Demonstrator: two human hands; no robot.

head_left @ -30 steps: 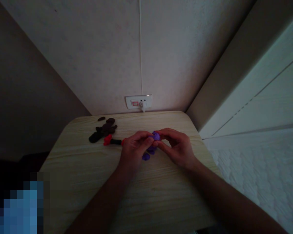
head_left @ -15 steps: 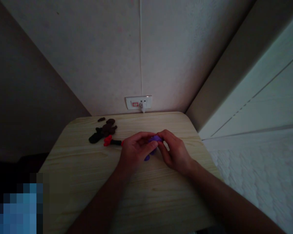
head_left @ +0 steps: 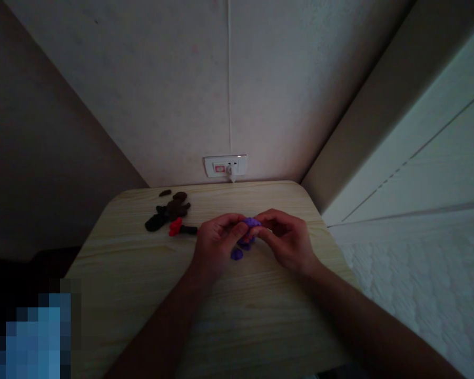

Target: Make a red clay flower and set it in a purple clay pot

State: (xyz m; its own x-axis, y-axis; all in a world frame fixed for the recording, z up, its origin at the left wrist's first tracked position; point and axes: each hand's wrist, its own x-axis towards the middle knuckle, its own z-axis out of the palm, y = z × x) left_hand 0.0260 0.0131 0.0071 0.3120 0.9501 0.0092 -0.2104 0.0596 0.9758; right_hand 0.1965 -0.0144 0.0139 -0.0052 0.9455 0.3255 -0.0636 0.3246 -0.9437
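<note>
Between my two hands is a lump of purple modelling clay. My left hand pinches it from the left with thumb and fingers. From the right, my right hand grips its other side with thumb and fingertips. Below the fingers, more purple clay pieces lie on the wooden tabletop. Left of my left hand lies a red clay shape joined to a dark stick-like piece, whose right end is hidden behind that hand.
Brown clay pieces and a black or very dark clay piece lie at the tabletop's back left. A wall socket with a plug sits just above the back edge. A white panel stands at the right.
My right hand turned inward over the purple clay half a second ago, then opened outward again, so the pieces below show once more. My left hand has barely moved.
</note>
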